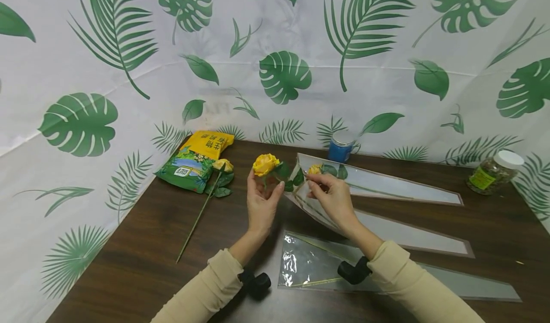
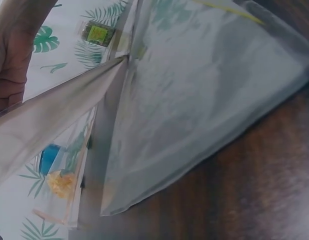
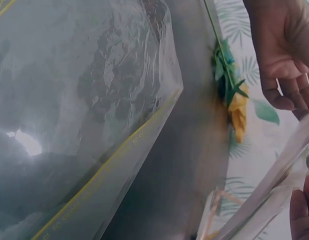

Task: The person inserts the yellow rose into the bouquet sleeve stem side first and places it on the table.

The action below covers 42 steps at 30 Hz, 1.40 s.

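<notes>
Showing ruffled, green-leaved yellow rose (image 1: 265,164), part-sheathed in clear sleeve (image 1: 404,231); gripping rose near top with upturned left hand (image 1: 260,209), pinching sleeve edge with leftward-pointing right hand (image 1: 334,199).

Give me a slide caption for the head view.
Left hand holding a yellow rose, right hand pinching at the open end of a tapered sleeve.

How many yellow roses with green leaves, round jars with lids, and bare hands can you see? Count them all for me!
Yellow roses with green leaves: 3
Round jars with lids: 2
Bare hands: 2
Total: 7
</notes>
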### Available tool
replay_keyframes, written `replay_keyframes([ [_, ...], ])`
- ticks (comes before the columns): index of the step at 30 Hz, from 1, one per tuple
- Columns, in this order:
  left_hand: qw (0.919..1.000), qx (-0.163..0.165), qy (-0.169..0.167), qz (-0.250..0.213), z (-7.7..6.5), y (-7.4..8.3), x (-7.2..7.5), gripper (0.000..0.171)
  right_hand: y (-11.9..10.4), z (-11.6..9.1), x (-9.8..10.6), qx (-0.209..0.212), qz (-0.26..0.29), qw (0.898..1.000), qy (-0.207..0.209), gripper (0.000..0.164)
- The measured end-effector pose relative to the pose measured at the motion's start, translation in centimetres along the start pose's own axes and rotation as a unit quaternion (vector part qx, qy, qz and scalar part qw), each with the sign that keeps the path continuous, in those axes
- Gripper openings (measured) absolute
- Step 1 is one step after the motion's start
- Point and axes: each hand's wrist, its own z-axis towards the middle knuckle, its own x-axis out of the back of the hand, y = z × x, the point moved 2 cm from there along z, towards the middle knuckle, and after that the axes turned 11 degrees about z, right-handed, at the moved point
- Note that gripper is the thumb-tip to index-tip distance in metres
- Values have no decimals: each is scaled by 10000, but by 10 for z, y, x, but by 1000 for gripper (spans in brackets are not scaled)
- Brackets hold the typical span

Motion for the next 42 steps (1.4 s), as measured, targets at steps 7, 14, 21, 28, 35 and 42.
replay_keyframes([
  [7,9994,-23,-191,296,-5,-4,0,58,0,1,1,89,-90,9999,20,16],
  [14,9992,-91,-8,401,0,-4,4,60,-1,0,2,-21,51,10000,17,16],
  [21,9986,-477,-171,-121,2,-2,7,67,-2,0,1,-21,46,10000,-32,16],
  [28,9984,-468,-292,-85,1,-2,8,48,-2,0,1,123,-103,9999,-64,15],
  [35,9961,-284,-355,754,-2,-4,10,45,-3,0,1,225,-307,9992,-77,15],
  [42,9830,-514,-515,1686,-6,8,12,36,-5,0,1,563,-668,9962,-33,13],
])
